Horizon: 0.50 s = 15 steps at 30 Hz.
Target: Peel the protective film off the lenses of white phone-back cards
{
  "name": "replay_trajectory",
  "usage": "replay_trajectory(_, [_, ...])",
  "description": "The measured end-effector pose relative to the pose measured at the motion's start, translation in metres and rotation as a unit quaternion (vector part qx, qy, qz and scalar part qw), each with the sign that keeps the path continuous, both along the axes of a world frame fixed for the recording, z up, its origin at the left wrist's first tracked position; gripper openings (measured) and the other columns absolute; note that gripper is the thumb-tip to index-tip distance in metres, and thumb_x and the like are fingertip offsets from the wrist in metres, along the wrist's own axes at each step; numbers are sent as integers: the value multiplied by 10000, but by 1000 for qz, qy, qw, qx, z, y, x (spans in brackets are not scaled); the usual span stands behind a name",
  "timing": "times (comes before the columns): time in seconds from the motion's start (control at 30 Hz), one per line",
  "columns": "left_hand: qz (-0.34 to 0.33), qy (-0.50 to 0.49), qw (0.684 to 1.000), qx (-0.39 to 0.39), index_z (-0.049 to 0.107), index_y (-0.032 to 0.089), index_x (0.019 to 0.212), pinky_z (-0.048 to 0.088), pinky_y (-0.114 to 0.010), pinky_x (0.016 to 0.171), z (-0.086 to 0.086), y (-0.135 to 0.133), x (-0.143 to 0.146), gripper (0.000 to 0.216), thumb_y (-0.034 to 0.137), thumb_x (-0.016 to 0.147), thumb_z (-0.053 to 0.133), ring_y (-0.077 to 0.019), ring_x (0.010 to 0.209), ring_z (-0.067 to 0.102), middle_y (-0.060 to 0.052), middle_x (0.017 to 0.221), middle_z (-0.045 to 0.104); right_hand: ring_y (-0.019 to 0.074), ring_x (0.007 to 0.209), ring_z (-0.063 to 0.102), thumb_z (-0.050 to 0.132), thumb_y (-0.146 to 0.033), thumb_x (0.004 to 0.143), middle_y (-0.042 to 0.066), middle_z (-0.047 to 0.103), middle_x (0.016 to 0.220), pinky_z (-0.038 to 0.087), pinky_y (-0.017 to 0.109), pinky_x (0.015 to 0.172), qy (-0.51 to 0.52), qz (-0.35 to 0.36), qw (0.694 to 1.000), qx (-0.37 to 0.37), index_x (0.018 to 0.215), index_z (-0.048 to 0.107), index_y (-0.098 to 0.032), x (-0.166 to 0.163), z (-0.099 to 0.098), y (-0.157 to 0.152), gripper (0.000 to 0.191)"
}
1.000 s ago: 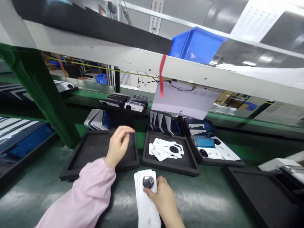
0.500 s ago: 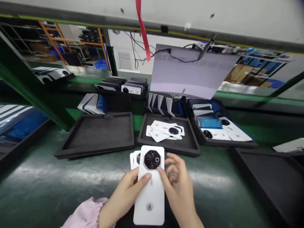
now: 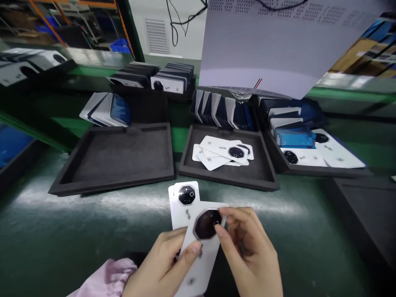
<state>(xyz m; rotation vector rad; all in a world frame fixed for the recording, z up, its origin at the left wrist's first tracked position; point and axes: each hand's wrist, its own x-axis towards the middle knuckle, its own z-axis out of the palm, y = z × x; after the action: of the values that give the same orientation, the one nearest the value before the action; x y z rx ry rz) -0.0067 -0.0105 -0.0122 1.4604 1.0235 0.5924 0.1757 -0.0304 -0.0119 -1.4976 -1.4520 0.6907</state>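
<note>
My left hand (image 3: 163, 262) grips a white phone back cover (image 3: 194, 264), thumb pressed on its face below the octagonal dark camera window. The cover tilts to the right. Behind it, further white back covers (image 3: 187, 212) stick up from the same hand, the nearer showing its own camera window. My right hand (image 3: 250, 247) pinches the front cover's top right corner, thumb on the camera window and index finger at the edge. Beyond my hands, a black tray (image 3: 229, 178) holds a loose pile of similar white covers (image 3: 221, 150).
A black tray (image 3: 123, 183) lies to the left. At the right, another tray (image 3: 324, 170) carries covers and a blue piece (image 3: 295, 138). Rows of upright covers (image 3: 216, 109) stand behind the middle tray. A large pale panel (image 3: 262, 45) hangs above them.
The view has dipped and come closer to the trays. The front cover has tilted right, baring more of the covers behind. My right hand has closed on its upper corner.
</note>
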Motion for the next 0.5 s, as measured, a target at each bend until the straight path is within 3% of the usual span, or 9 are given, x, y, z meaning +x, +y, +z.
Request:
replay_trajectory(0.1, [18,15,998,50,699,263,805,533,-250,737,-1,-1,0,335,353,1051,491,-194,727,686,1,778,703,103,581,564,645,-267,974,-25,533,848,489,193,465,45,-1,998,-37,1073,631,-328,0,-1,1,117])
replay_trajectory(0.27, [-3,-13,990,142,711,272,815,562,-246,623,-3,4,0,297,238,1029,508,-190,618,695,4,738,723,125,627,580,644,-262,973,-26,533,797,491,197,491,42,-3,998,-55,944,626,-309,1,-1,3,58])
replay_trajectory(0.5, [-6,-27,988,153,734,300,965,608,-251,670,-3,7,0,262,216,1023,493,-215,692,748,-23,905,815,125,608,599,624,-177,962,-3,591,863,503,228,483,-38,6,999,-7,967,638,-305,2,1,4,129])
